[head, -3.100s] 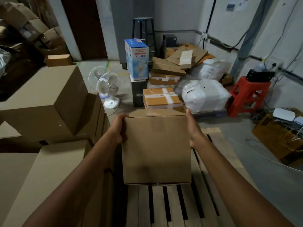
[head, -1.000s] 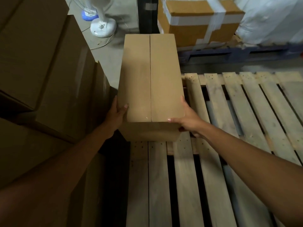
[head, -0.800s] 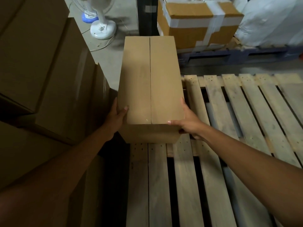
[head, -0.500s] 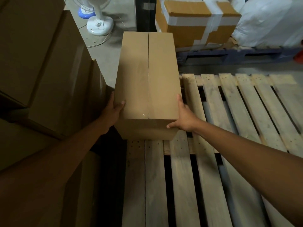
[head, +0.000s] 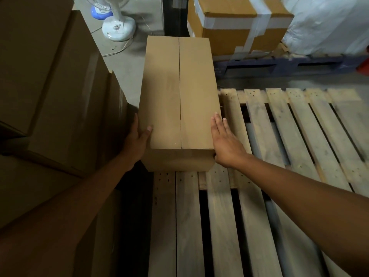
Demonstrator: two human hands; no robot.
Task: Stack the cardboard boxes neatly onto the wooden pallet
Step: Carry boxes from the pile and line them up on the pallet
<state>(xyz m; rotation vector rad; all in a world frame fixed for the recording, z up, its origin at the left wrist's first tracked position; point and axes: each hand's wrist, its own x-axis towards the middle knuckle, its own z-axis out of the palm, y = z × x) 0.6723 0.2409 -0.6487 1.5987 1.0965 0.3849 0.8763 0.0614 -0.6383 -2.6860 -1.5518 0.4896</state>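
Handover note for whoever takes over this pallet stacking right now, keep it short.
Left hand: pressed against the left side of the cardboard box, thumb on top.
Right hand: open, fingers straight along the box's right side.
Done: the box appears set down on the far-left corner of the wooden pallet.
Left: release, square it up, then bring more from the stacked boxes on the left.

Storeroom: stacked cartons [head: 50, 80], pallets [head: 279, 136].
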